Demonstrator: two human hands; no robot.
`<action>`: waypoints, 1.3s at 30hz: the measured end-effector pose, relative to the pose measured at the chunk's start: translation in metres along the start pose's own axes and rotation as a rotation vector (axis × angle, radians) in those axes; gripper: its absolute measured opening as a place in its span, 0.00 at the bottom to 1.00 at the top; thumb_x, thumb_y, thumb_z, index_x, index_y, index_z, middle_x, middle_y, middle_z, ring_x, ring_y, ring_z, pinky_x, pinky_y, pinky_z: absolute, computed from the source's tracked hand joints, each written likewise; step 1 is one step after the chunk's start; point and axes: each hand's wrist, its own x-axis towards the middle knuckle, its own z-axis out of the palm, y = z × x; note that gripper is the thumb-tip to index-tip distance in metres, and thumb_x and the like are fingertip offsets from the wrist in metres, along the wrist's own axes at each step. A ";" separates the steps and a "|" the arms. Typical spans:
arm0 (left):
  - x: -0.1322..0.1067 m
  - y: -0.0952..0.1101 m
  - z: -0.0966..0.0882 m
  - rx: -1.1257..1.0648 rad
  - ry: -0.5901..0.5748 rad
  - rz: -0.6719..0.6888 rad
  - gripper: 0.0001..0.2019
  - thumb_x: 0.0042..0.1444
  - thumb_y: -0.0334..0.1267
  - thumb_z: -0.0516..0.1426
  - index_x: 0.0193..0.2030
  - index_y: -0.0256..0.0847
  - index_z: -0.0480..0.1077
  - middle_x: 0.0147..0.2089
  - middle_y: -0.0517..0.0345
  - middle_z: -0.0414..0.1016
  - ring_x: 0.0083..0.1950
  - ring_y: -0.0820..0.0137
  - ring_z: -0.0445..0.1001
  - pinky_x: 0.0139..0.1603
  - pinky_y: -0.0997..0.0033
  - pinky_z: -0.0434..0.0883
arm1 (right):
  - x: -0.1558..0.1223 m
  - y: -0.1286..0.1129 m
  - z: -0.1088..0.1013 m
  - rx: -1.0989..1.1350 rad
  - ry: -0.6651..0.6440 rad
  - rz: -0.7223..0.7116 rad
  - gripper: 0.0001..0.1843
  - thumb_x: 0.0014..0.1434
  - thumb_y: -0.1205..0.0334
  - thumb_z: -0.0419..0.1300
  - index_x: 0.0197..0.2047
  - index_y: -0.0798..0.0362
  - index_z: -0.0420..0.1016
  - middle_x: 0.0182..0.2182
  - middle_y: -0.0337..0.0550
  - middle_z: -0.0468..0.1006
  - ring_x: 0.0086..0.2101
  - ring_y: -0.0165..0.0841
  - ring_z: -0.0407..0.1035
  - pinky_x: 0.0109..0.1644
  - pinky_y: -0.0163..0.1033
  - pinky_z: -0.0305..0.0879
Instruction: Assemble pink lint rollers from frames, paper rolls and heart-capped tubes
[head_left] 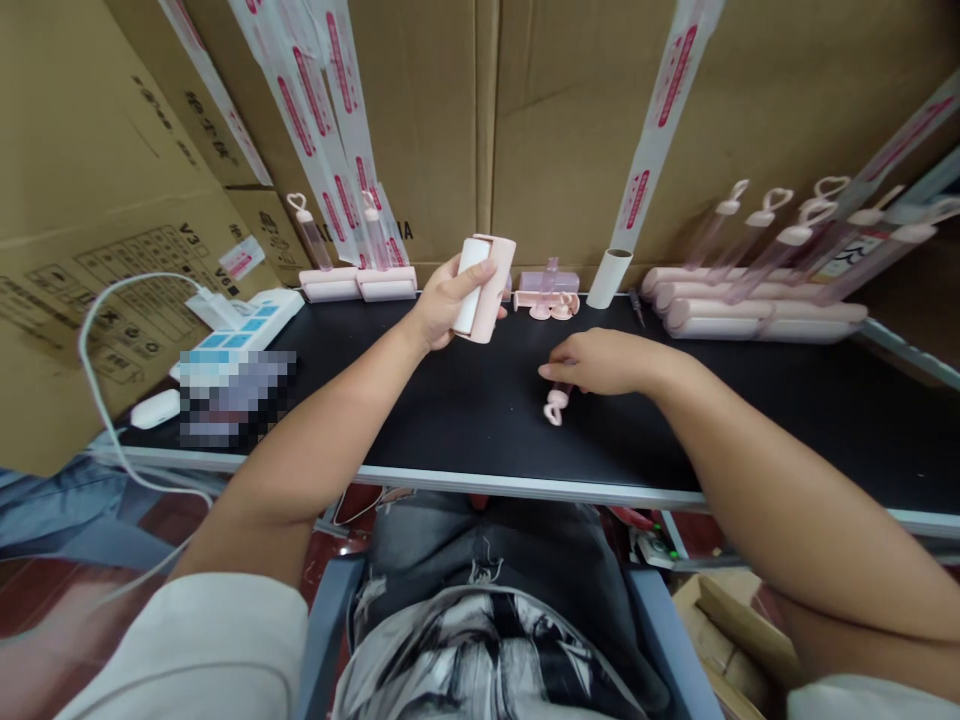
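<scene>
In the view from the head, I see a person seated at a black table (480, 430); twelve o'clock is straight ahead of this person. The left hand (448, 302), near eleven o'clock, grasps a white roll (470, 285) with its pale pink cover (496, 290), the thumb lying across them. The right hand (596, 362), near one o'clock, has its fingers closed around a handle (556, 400), whose heart-shaped loop points to six o'clock; whether it touches the table, I cannot tell. At twelve o'clock, beyond the hands, there are small pink parts (546, 303), and at half past twelve stands a white tube (610, 279). Several pink rollers (765, 318) are lying at two o'clock; two more rollers (356, 284) lie at ten, near a white power strip (238, 338).
</scene>
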 end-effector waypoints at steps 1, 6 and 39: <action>0.000 0.001 -0.001 0.002 0.004 -0.002 0.26 0.58 0.56 0.70 0.48 0.42 0.67 0.35 0.62 0.81 0.30 0.72 0.82 0.35 0.70 0.83 | 0.001 -0.002 0.002 -0.024 0.020 -0.034 0.20 0.73 0.46 0.57 0.39 0.48 0.84 0.36 0.47 0.88 0.36 0.42 0.79 0.40 0.44 0.63; 0.008 -0.002 -0.015 0.019 0.019 0.014 0.29 0.53 0.58 0.72 0.47 0.42 0.66 0.31 0.64 0.79 0.27 0.71 0.81 0.30 0.71 0.80 | 0.004 -0.006 0.010 0.111 0.177 -0.264 0.08 0.68 0.58 0.60 0.47 0.49 0.78 0.37 0.44 0.84 0.37 0.39 0.75 0.44 0.42 0.63; 0.001 0.001 -0.015 0.162 -0.156 0.073 0.34 0.44 0.60 0.78 0.46 0.41 0.71 0.35 0.58 0.80 0.31 0.69 0.79 0.34 0.68 0.78 | 0.005 -0.019 0.019 0.359 0.632 -0.462 0.21 0.75 0.55 0.52 0.59 0.53 0.80 0.37 0.47 0.85 0.37 0.41 0.75 0.47 0.43 0.67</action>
